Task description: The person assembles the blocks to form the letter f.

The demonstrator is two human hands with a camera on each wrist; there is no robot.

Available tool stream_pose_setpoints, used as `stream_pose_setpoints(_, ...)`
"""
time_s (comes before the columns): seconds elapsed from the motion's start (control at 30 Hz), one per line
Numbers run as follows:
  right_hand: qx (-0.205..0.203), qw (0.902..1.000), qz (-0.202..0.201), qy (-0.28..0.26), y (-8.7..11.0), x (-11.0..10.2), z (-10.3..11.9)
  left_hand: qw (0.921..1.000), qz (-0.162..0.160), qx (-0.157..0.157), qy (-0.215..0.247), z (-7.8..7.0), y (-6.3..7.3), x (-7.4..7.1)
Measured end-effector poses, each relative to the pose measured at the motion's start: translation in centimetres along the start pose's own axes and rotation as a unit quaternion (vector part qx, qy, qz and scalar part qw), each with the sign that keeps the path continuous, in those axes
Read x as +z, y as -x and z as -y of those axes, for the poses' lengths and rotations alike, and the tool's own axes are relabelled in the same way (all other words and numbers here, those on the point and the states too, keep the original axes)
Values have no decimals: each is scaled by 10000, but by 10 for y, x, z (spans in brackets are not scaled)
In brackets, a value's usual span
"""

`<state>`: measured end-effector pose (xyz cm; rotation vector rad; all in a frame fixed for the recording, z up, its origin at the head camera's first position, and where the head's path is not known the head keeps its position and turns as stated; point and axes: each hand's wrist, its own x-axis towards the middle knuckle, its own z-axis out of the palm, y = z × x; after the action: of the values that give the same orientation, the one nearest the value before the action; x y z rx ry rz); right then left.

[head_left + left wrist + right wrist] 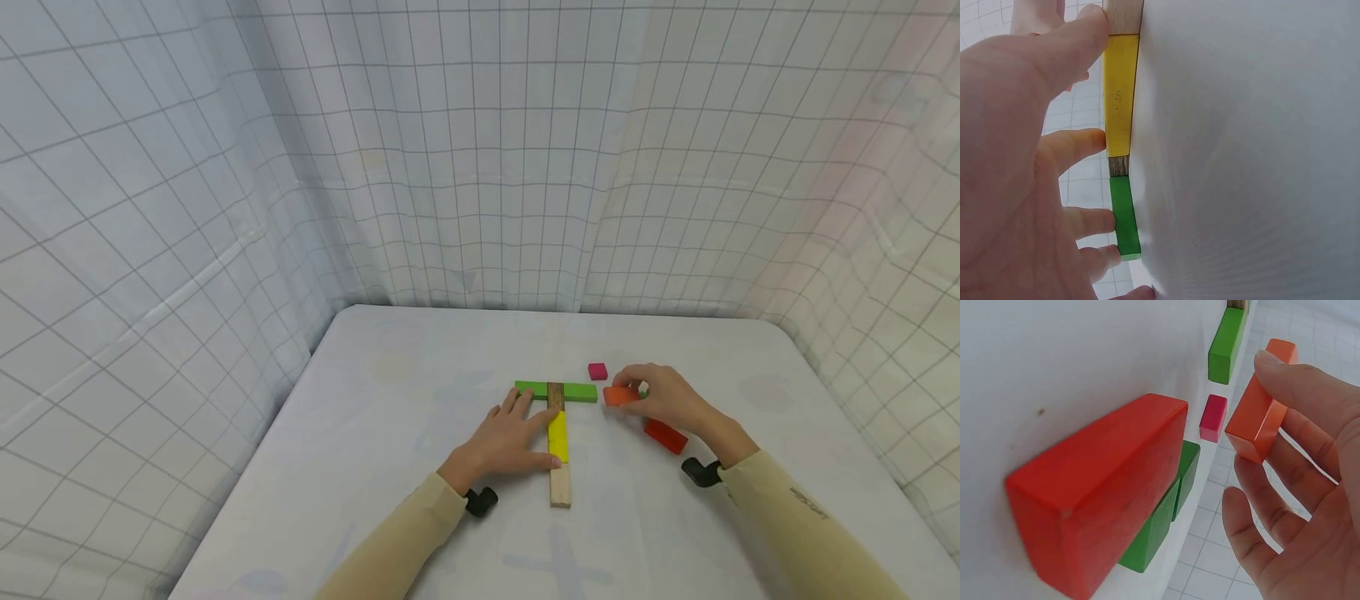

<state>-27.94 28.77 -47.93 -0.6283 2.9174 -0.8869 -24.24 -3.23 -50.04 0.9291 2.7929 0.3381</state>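
Wooden blocks form a T on the table: a left green block, a brown block and a right green block across the top, with a yellow block and a plain wood block below in line. Spread fingers of my left hand touch the left green block and the yellow block, its thumb by the yellow-wood joint. Just right of the T, my right hand pinches an orange block between thumb and fingers, held above the table.
A small pink block lies beyond the orange one. Under my right wrist rests a red block, with dark green blocks behind it in the right wrist view. White grid-patterned curtains enclose the white table.
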Motion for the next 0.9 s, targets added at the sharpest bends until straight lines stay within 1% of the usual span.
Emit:
stream_pose_setpoints(0.13, -39, 9998, -161, -63, -4, 1, 2, 10000, -28, 8, 10, 0, 0, 0)
stream_pose_setpoints(0.4, -144, 9990, -417, 30, -13, 3, 5, 10000, -66, 58, -25, 1, 1, -1)
stream_pose_setpoints(0.47, -172, 9988, -466, -30, -15, 3, 6, 10000, -66, 55, -29, 0, 1, -1)
stream_pose_setpoints(0.6, -191, 9984, -481, -238, -20, 2, 9, 10000, -69, 55, 3, 0, 2, -2)
stream_pose_setpoints(0.73, -317, 9976, -461, -400, -25, 2, 13, 9999, -76, 73, 23, 1, 2, -2)
stream_pose_setpoints(0.9, -370, 9976, -443, -386, -33, 4, 15, 9999, -72, 73, -8, 1, 0, -1)
